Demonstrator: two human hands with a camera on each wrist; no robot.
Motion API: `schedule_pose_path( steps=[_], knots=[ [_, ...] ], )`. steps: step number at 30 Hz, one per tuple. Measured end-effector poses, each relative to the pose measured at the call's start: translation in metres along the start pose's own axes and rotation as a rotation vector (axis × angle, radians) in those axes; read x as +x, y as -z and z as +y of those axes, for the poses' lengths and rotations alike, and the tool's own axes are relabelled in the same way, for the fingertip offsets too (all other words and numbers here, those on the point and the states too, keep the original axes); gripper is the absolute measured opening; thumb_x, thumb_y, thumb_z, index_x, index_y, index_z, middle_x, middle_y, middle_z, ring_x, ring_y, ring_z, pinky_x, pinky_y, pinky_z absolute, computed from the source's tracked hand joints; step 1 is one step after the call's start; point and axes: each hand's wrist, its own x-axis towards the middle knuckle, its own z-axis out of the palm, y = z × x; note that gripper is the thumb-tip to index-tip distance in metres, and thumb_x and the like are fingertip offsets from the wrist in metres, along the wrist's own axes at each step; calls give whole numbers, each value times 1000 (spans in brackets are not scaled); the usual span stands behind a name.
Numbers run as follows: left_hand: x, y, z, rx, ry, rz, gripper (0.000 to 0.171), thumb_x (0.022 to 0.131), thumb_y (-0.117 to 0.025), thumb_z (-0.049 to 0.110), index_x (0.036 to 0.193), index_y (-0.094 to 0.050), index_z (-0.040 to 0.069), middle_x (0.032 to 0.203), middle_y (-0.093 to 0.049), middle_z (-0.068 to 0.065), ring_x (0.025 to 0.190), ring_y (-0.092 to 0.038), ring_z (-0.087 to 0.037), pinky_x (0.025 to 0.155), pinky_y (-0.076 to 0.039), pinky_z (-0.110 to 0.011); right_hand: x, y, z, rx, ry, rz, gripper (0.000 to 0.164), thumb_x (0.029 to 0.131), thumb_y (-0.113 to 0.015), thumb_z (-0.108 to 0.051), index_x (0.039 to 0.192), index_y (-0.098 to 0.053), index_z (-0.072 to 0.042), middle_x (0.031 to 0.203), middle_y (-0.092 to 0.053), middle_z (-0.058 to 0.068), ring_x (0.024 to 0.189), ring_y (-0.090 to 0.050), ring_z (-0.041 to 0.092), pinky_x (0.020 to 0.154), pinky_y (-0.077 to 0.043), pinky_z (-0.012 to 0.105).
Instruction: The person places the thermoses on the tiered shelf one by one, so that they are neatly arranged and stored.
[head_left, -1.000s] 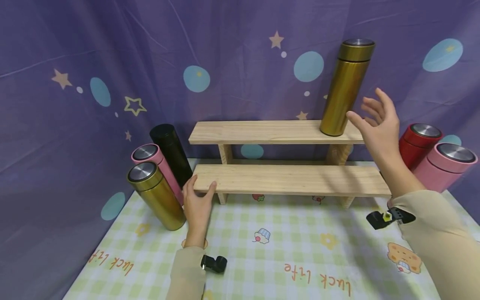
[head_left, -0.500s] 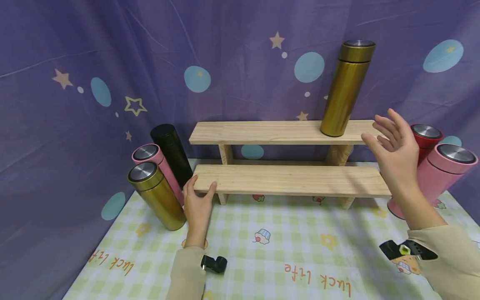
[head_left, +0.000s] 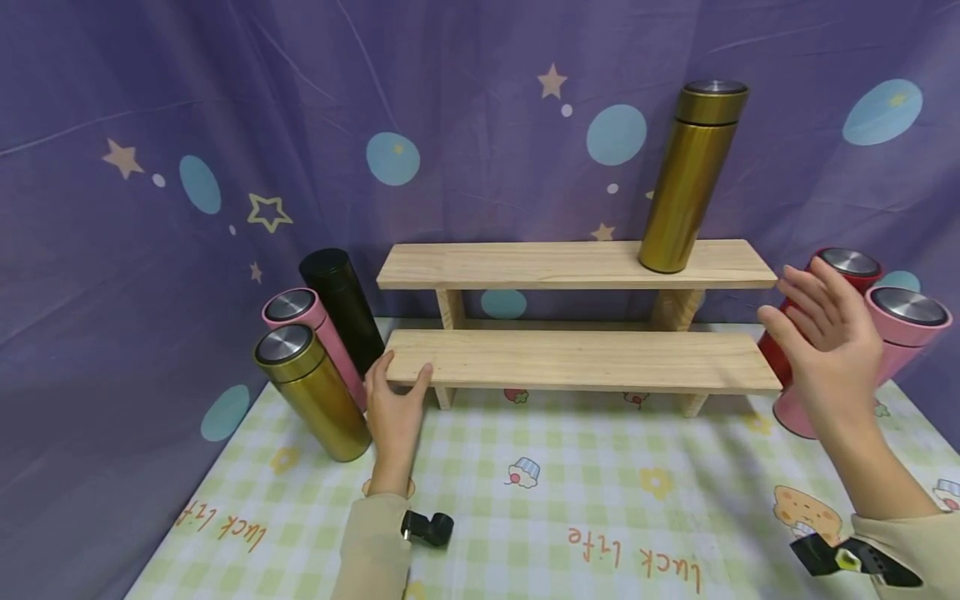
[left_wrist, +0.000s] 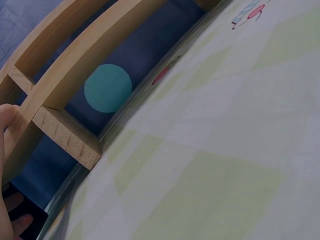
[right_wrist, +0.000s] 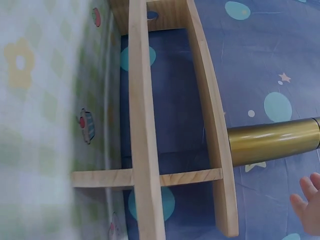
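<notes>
Nearest me on the left, my left hand pinches the lower shelf's end. On the right, my right hand hovers released, fingers spread, just before the upright red flask, its axis vertical, the pink flask beside it.

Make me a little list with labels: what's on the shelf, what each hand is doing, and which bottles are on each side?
Top shelf: gold bottle, upright, on the wooden rack
Lower shelf: bare
Left hand: holds the lower shelf's left end
Right hand: open in the air, in front of the red bottle
Left side: black bottle, pink bottle, second gold bottle
Right side: red bottle, second pink bottle
</notes>
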Motion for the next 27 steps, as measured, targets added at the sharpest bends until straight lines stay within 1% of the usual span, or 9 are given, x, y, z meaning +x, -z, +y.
schedule_pose_path(
  steps=[1, 3, 9, 11, 19, 21, 23, 24, 27],
  knots=[
    [0, 0, 0, -1, -1, 1, 75, 84, -73, 56, 145, -49, 18, 150, -41, -5, 137, -40, -34, 104, -30, -62, -2, 2, 0, 18, 12, -4, 66, 80, -66, 21, 140, -52, -2, 129, -63, 12, 118, -59, 18, 97, -44, 18],
    [0, 0, 0, -3, -1, 2, 75, 84, -73, 56, 145, -49, 18, 150, -41, -5, 137, -40, -34, 105, -30, -62, -6, 6, 1, 9, 27, -10, 66, 80, -65, 23, 140, -52, -1, 129, -62, 13, 118, -59, 18, 97, -44, 18],
    [1, -1, -3, -7, -7, 1, 77, 84, -71, 59, 145, -49, 19, 149, -41, -5, 138, -38, -34, 105, -29, -62, -17, 21, 1, -174, 41, -14, 65, 82, -66, 20, 141, -51, -3, 133, -61, 11, 120, -58, 16, 98, -42, 16],
    [1, -1, -4, -7, -9, 4, 76, 83, -71, 59, 144, -49, 19, 149, -42, -5, 138, -39, -34, 105, -30, -62, -21, 25, 2, -214, 50, -15, 65, 82, -65, 21, 141, -51, -2, 133, -61, 11, 120, -58, 15, 98, -43, 17],
    [1, -1, -2, -9, -10, 6, 76, 84, -71, 59, 145, -49, 19, 149, -41, -5, 136, -41, -33, 104, -31, -61, -36, 45, 7, -263, 46, -3, 63, 82, -64, 22, 140, -50, 2, 133, -61, 13, 118, -60, 14, 97, -43, 16],
    [1, 0, -1, -10, -9, 4, 76, 84, -72, 58, 145, -49, 18, 150, -41, -5, 137, -40, -33, 105, -31, -61, -39, 51, 7, -311, 39, 6, 62, 83, -63, 22, 140, -50, 2, 133, -61, 12, 119, -59, 13, 96, -43, 15],
    [0, 0, 0, -9, -6, 2, 76, 84, -72, 57, 145, -49, 19, 150, -41, -5, 137, -40, -33, 105, -31, -60, -43, 57, 7, -400, 42, 10, 63, 84, -63, 22, 142, -49, 2, 134, -61, 10, 119, -58, 12, 96, -43, 15],
    [0, 0, 0, -9, -4, 1, 76, 84, -72, 57, 145, -49, 18, 150, -41, -5, 138, -39, -33, 105, -31, -60, -44, 60, 8, -419, 35, 18, 63, 84, -62, 22, 142, -49, 1, 134, -61, 10, 120, -58, 12, 96, -43, 15],
    [-1, 1, 0, -8, -1, -5, 76, 84, -72, 56, 145, -49, 18, 150, -41, -5, 137, -40, -33, 105, -31, -60, -49, 68, 9, -530, 26, 32, 65, 85, -62, 21, 144, -48, -2, 135, -60, 5, 120, -57, 10, 95, -43, 13]
  ],
)
